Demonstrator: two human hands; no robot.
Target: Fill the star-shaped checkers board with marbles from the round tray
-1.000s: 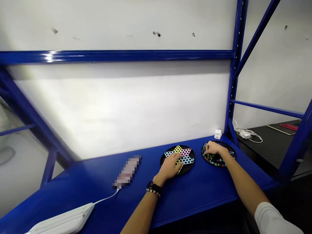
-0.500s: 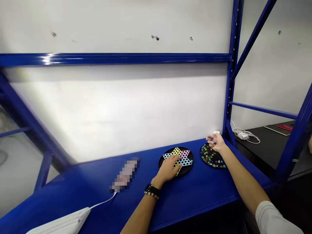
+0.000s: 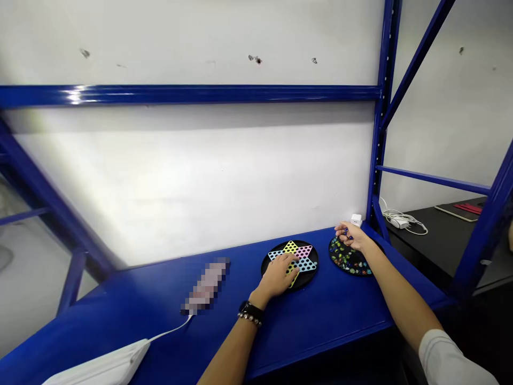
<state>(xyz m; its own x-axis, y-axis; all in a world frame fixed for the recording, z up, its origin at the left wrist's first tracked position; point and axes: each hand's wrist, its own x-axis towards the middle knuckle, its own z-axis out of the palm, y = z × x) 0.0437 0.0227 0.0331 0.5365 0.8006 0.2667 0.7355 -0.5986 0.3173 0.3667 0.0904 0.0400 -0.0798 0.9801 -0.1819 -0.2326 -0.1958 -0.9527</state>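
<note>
Two hands: a left hand and a right hand. Two trays: a left tray and a right tray. One star board. Dozens of marbles, too crowded to count exactly, plus at least two blue marbles in the right hand. One watch, one bracelet, one white box, one pixelated slab.

The star board is yellow, pink and pale blue, dotted black; the marbles seem multicoloured

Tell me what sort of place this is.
Possibly a workroom or storeroom: a blue metal frame stands before a pitted white wall, and a black table alongside carries white cables.
</note>
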